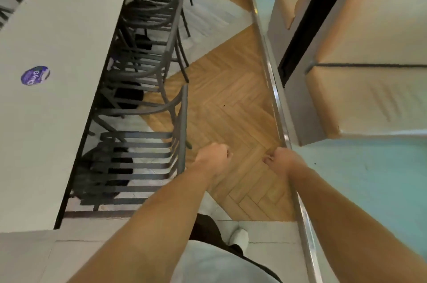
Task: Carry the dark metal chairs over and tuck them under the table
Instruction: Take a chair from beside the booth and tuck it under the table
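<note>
Tucking check — nearest chair seat under table (backrest outward) | both hands free

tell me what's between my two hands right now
Nothing but bare herringbone wood floor, per the head view. The left hand and right hand are both fisted and empty; the nearest chair stands left of both.

Both forearms bare, no sleeves in view, no watch or rings visible on left hand or right hand. Torso: light grey top (bottom centre of view, plain, no print visible). Below it dark trousers, black or near it. One white shoe, rounded toe; detail too blurred to read.
</note>
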{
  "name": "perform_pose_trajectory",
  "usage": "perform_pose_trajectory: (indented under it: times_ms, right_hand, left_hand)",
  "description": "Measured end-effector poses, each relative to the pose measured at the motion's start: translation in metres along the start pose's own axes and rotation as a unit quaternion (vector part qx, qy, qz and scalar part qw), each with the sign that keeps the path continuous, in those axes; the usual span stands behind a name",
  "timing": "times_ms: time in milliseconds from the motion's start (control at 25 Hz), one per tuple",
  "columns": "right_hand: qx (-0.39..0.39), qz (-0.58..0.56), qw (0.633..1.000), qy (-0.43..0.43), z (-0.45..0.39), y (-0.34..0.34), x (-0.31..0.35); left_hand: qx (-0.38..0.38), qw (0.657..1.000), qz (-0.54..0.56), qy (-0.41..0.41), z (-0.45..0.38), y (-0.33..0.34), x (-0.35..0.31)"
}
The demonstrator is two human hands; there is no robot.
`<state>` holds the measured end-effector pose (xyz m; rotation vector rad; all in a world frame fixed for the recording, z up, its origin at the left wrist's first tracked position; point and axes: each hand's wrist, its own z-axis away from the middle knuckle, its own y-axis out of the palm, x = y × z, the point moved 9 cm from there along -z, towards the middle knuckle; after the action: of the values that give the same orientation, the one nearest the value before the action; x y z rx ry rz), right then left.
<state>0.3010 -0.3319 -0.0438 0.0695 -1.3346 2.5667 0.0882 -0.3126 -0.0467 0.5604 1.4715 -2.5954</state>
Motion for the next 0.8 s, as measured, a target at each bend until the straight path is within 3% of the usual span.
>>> perform_pose_trajectory:
  times_ms: [240,480,800]
  right_hand:
    - [0.0,0.075,0.989,-0.124,-0.063,-0.051,0.073]
    - [0.019,0.13,0.961,-0.244,-0.104,-0.062,0.202]
    - [0.052,0.179,0.901,-0.391,-0.128,-0.054,0.331]
  left_hand:
    - [-0.091,0.987,0.083,-0.107,-0.009,-0.046,0.045]
    - [-0.199,0.948,0.173,-0.177,-0.005,-0.097,0.119]
    - [-0.146,0.903,0.257,-0.312,0.038,-0.051,0.21]
